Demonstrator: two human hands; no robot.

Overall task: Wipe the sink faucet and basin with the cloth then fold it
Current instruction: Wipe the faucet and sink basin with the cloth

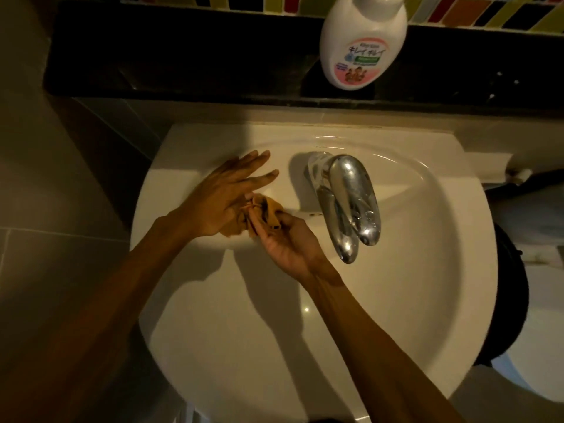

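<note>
A small orange-brown cloth [264,216] lies bunched on the left rim of the white sink [427,270]. My left hand [222,193] rests flat on the cloth with fingers stretched toward the faucet. My right hand [287,242] pinches the cloth's right side between thumb and fingers. The chrome faucet [348,203] stands just right of both hands, its spout reaching out over the basin. Part of the cloth is hidden under my left palm.
A white soap pump bottle [363,41] stands on the dark ledge [183,56] behind the sink. Coloured tiles [488,10] run along the back wall. A white toilet [543,346] with a dark seat is at the right.
</note>
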